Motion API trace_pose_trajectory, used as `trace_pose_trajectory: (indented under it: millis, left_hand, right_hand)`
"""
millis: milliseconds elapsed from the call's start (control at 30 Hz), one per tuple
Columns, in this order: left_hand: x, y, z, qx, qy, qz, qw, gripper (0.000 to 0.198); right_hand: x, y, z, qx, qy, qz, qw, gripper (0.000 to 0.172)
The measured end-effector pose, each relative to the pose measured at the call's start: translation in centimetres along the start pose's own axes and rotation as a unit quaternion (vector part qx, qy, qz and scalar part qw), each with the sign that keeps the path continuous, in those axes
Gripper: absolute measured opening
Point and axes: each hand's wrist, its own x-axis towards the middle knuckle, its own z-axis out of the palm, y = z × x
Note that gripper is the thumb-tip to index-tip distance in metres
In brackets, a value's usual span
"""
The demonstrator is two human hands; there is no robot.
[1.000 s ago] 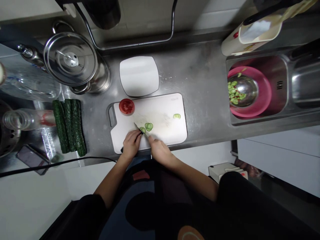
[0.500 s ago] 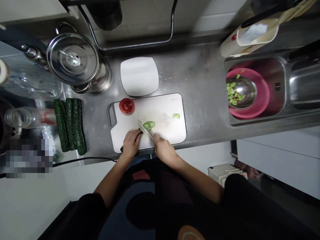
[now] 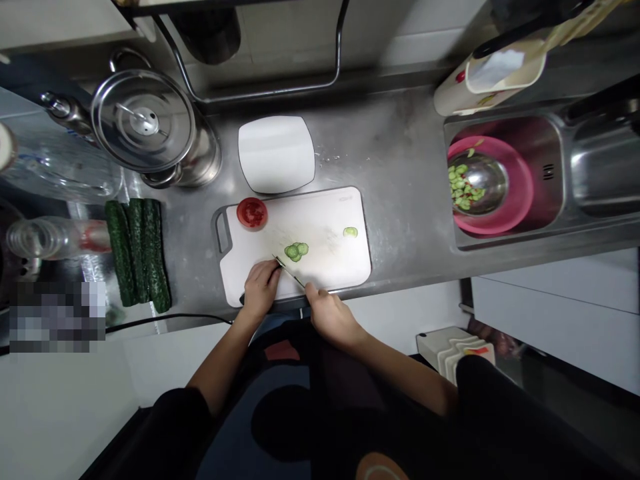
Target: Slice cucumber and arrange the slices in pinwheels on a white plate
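Observation:
My right hand (image 3: 331,315) is closed round the handle of a knife (image 3: 292,273), whose blade points up and left across the cutting board (image 3: 320,220). My left hand (image 3: 262,288) is curled over a dark green cucumber (image 3: 243,299), mostly hidden under the fingers, with one end poking out at the left. The blade's tip lies right beside the left fingertips. Several cucumber slices (image 3: 296,251) overlap on the board just beyond the blade. A lone pale end piece (image 3: 351,232) lies toward the board's right side. At the upper left corner of the board rests a cut tomato (image 3: 252,213).
A white plate-like board (image 3: 277,155) lies behind the cutting board. Whole cucumbers (image 3: 143,253) and a lidded steel pot (image 3: 145,123) stand to the left. In the sink (image 3: 550,143) at right, a pink basin (image 3: 520,193) holds a steel bowl (image 3: 493,183) with chopped green pieces.
The knife blade has drawn back from the slices toward my left fingers and now looks thinner, turned more on edge. The slices lie uncovered. The whole view has shifted slightly.

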Motion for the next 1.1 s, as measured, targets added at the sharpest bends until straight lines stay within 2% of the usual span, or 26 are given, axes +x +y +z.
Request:
trace_pose_trajectory:
  millis: [267, 433, 800, 1100]
  left_hand:
    - [0.1, -0.1, 0.1, -0.005, 0.009, 0.014, 1.000, 0.018]
    - [0.1, -0.1, -0.1, -0.004, -0.011, 0.002, 1.000, 0.019]
    - [0.2, -0.1, -0.1, -0.006, -0.012, -0.002, 1.000, 0.019]
    - [0.0, -0.2, 0.1, -0.013, -0.014, -0.012, 1.000, 0.020]
  right_hand:
    - [0.2, 0.0, 0.2, 0.004, 0.004, -0.007, 1.000, 0.041]
    - [0.4, -0.2, 0.0, 0.015, 0.003, -0.015, 1.000, 0.041]
    - [1.5, -0.4, -0.4, 0.013, 0.004, -0.029, 0.999, 0.042]
    - [3.8, -1.1, 0.5, 0.013, 0.027, -0.043, 0.999, 0.044]
